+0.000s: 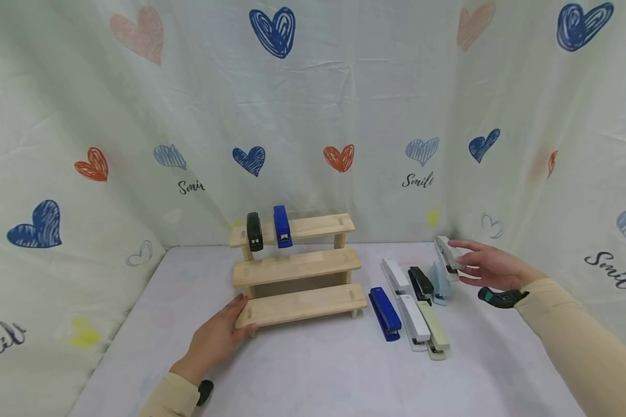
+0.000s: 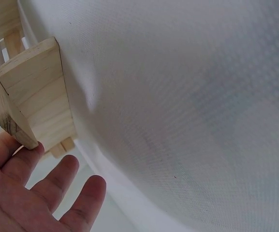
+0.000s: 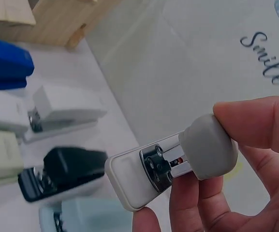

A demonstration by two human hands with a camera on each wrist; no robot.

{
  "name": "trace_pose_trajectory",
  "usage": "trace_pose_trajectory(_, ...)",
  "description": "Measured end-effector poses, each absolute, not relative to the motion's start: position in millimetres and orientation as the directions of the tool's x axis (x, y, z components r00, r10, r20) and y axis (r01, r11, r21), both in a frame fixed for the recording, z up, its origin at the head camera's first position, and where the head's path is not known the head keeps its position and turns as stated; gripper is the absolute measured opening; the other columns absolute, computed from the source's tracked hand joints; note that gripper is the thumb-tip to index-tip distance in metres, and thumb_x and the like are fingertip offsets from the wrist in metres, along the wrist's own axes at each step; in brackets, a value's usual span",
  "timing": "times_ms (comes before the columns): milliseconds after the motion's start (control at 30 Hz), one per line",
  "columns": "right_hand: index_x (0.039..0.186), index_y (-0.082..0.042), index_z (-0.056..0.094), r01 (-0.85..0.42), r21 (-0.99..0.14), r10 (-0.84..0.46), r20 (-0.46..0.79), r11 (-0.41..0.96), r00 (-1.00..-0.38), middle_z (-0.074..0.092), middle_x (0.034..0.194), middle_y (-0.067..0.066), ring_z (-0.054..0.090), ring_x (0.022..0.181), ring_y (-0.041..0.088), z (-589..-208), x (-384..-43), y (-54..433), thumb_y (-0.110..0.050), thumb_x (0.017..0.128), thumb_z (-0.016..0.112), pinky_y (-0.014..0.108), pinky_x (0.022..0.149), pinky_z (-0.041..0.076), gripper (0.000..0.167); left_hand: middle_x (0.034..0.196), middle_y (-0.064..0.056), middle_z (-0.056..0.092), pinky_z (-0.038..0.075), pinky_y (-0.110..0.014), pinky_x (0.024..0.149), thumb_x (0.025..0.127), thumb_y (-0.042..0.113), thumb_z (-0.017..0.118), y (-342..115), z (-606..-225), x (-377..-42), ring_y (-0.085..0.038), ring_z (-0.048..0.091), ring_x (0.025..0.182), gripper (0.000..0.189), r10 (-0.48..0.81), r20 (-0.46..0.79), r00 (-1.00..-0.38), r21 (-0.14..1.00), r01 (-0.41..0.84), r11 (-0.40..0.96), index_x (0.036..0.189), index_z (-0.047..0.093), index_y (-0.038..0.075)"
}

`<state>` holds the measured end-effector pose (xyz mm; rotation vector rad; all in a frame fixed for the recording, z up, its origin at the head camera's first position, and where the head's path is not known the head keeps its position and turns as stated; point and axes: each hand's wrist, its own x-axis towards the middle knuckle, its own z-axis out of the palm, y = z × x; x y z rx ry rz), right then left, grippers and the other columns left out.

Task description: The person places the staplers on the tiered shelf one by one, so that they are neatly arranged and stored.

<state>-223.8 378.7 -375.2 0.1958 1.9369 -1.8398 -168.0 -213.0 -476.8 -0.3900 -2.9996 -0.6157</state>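
Note:
My right hand holds a light grey stapler between thumb and fingers, at the back right of the table. In the right wrist view its front end and metal parts show, tilted. My left hand grips the left end of the lowest step of a three-step wooden rack. In the left wrist view, fingertips touch the board's end, while the other fingers stand free. On the top step sit a black stapler and a blue stapler, side by side.
Right of the rack lie another blue stapler, two white staplers in line, a black stapler, a pale green stapler and a light blue stapler. A heart-printed curtain stands behind the table.

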Motion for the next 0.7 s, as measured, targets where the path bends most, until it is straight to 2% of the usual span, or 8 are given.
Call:
trace_pose_trajectory(233, 0.16, -0.016, 0.018, 0.385, -0.919, -0.278, -0.394, 0.089, -0.876, 0.021, 0.148, 0.011, 0.04, 0.121, 0.03, -335.1, -253.8, 314.9, -0.011, 0.105, 0.05, 0.049, 0.108, 0.038, 0.064, 0.153, -0.016, 0.041, 0.047, -0.055, 0.096, 0.093, 0.043, 0.07, -212.6, -475.5, -167.1, -0.04, 0.046, 0.133, 0.074, 0.225, 0.092, -0.97, 0.387, 0.243, 0.889, 0.15, 0.043, 0.002)
trace_pose_trajectory(467, 0.16, -0.019, 0.023, 0.39, -0.917, -0.344, -0.393, 0.081, -0.853, 0.029, 0.151, 0.014, 0.042, 0.126, 0.032, -314.9, -286.9, 242.3, -0.006, 0.103, 0.051, 0.05, 0.11, 0.035, 0.064, 0.154, -0.015, 0.041, 0.046, -0.055, 0.097, 0.093, 0.046, 0.068, -215.3, -478.7, -169.4, -0.039, 0.046, 0.133, 0.076, 0.225, 0.095, -0.97, 0.393, 0.244, 0.887, 0.15, 0.043, 0.003)
trace_pose_trajectory(700, 0.157, -0.022, 0.032, 0.417, -0.904, -0.346, -0.421, 0.09, -0.838, 0.039, 0.132, 0.007, 0.042, 0.117, 0.026, -310.7, -311.3, 183.9, -0.002, 0.102, 0.051, 0.049, 0.108, 0.036, 0.062, 0.154, -0.014, 0.041, 0.046, -0.055, 0.098, 0.093, 0.046, 0.068, -215.6, -480.3, -170.6, -0.039, 0.046, 0.134, 0.075, 0.223, 0.099, -0.97, 0.402, 0.244, 0.882, 0.15, 0.044, 0.003)
